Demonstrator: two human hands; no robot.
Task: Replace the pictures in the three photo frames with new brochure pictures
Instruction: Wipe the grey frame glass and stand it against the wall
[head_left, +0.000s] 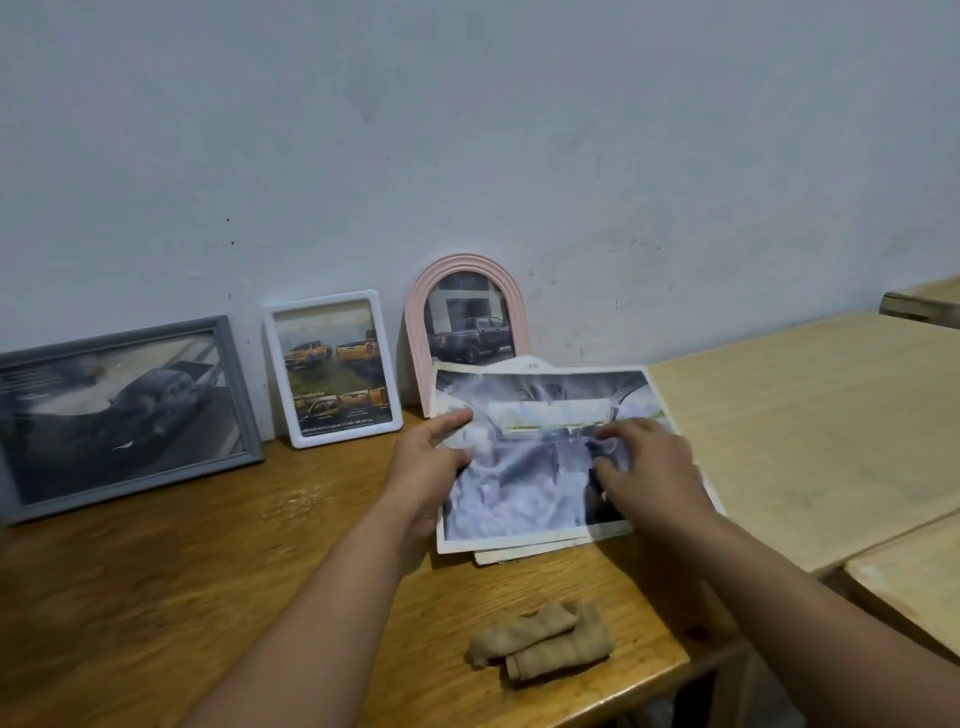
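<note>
Both hands, left hand (434, 467) and right hand (647, 467), pinch the brochure page (524, 467) at frame centre, apparently selecting a picture; next, open a frame.

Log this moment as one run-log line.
left hand grips brochure page edge | right hand rests on it | grey, white, pink frames lean on wall

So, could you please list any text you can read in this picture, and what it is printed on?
None is legible.
White frame: print in the picture's lower half, too blurred to read.
Grey frame: faint lines at upper left, unreadable.
Brochure page: no readable text.
</note>
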